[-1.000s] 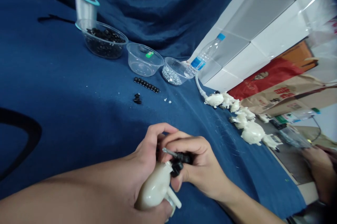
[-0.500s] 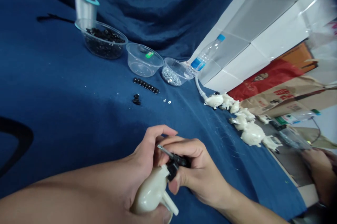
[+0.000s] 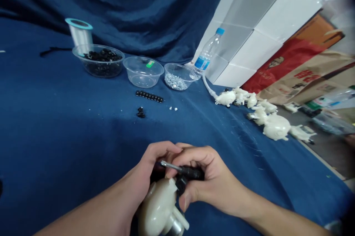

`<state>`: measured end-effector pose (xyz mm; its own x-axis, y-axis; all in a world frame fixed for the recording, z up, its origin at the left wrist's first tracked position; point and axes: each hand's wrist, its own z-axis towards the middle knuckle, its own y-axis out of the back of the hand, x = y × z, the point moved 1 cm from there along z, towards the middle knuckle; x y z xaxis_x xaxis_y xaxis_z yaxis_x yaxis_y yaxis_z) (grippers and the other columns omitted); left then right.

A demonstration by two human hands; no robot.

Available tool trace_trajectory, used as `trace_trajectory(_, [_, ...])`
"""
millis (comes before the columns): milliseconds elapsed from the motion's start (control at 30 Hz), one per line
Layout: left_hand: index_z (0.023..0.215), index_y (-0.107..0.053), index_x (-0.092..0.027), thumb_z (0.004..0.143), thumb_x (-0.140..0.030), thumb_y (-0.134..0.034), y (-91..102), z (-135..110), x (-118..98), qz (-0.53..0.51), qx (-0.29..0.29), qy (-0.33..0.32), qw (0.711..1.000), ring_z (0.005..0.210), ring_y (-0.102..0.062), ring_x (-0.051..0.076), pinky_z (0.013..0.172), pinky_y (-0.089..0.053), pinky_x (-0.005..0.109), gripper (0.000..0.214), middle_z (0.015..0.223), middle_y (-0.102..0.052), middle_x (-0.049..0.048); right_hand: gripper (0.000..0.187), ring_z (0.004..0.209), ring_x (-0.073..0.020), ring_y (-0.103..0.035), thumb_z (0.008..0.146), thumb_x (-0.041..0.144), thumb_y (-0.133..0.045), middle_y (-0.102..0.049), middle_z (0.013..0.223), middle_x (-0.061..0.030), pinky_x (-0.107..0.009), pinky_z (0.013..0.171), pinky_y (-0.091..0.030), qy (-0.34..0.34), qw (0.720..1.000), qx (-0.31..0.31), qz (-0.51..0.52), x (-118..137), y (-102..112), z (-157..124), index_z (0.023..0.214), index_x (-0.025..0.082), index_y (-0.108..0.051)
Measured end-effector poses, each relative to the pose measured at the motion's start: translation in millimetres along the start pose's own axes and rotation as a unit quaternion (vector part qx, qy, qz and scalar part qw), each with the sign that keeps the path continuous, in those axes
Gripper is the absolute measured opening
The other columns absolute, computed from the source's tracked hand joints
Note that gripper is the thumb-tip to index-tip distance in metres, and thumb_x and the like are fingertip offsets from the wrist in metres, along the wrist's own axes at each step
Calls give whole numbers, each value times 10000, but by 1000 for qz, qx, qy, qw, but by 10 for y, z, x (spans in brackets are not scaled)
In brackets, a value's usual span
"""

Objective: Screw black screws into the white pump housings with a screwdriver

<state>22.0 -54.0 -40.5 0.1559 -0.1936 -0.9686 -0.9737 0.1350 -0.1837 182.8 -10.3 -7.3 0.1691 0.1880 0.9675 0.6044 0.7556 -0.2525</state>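
A cream-white, rounded plastic housing [image 3: 156,208] with short stubs and a metal cylinder at its lower side sits in my left hand [image 3: 149,160], whose fingers curl around its far side. My right hand [image 3: 213,171] is closed around a screwdriver [image 3: 191,172] with a black handle; its metal shaft points left over the housing. A small black part [image 3: 181,184] lies at the housing's upper right end, by my right thumb and fingers. Some of my left fingers are hidden behind the right hand.
Clear bowls hold black parts [image 3: 102,57] and small screws [image 3: 176,82]; another bowl [image 3: 142,75] has a green sticker. Nearby are a black row of pieces [image 3: 149,96], loose black bits [image 3: 141,112], two screws [image 3: 173,108], a spool [image 3: 80,36], a bottle [image 3: 205,53] and several white housings [image 3: 276,127].
The view has tilted, so the bowls and spool sit lower. Both hands stay together at the housing, which has turned slightly and now shows its metal cylinder. The co-worker's hand at right has nearly left view.
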Motion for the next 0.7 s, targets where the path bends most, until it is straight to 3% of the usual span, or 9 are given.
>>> trace_trajectory(67, [954, -674, -264, 848, -522, -592, 3, -131, -57, -20, -3, 16, 1000, 876, -699, 222, 722, -600, 327, 290, 909, -696, 20, 438, 887, -104, -669, 603, -21, -875, -702, 914, 17, -190, 804, -564, 3, 1000, -11, 16, -17, 5, -4, 945, 238, -788])
trace_trajectory(167, [1299, -524, -337, 700, -536, -776, 33, -340, -160, -15, 9, -3, 1000, 1124, -634, 264, 916, -576, 366, 680, 1209, -645, 44, 447, 694, -58, -589, 508, -57, -899, -664, 795, 38, -124, 651, -508, -17, 998, -53, 25, -39, 17, -20, 859, 184, -764])
trace_trajectory(267, [1288, -540, -350, 820, -516, -711, 83, -446, -241, 40, -10, 59, 997, 1261, -565, 248, 1048, -504, 348, 525, 1311, -608, 36, 467, 550, -28, -430, 432, -66, -918, -579, 665, 76, -91, 487, -382, -48, 993, -97, 36, -46, 23, -49, 775, 155, -690])
trace_trajectory(333, [1212, -625, -315, 831, -532, -694, 97, -445, -276, 50, -14, 72, 996, 1198, -613, 264, 988, -544, 355, 443, 1245, -654, 49, 513, 538, -28, -396, 392, -68, -927, -554, 639, 89, -89, 468, -361, -51, 991, -117, 39, -35, 22, -61, 752, 152, -635])
trace_trajectory(433, [1135, -707, -263, 803, -516, -716, 82, -401, -314, 45, -17, 16, 999, 1051, -678, 290, 859, -597, 374, 418, 1026, -722, 73, 537, 536, -28, -374, 386, -51, -935, -530, 628, 97, -93, 462, -351, -44, 990, -131, 18, -16, 15, -59, 740, 151, -585])
trace_trajectory(633, [1002, -771, -245, 773, -508, -749, 50, -399, -348, 67, -34, -17, 997, 884, -692, 253, 753, -601, 329, 349, 814, -700, 57, 590, 568, -30, -367, 399, 8, -954, -523, 711, 88, -104, 469, -315, -28, 992, -120, -18, 22, 33, -88, 798, 174, -552])
trace_trajectory(700, [947, -784, -239, 769, -508, -755, 61, -426, -348, 76, -44, -9, 996, 816, -683, 228, 706, -592, 303, 324, 792, -689, 53, 536, 616, -39, -417, 522, 81, -944, -581, 852, 56, -116, 511, -355, 2, 990, -117, -75, 76, 72, -127, 904, 200, -587])
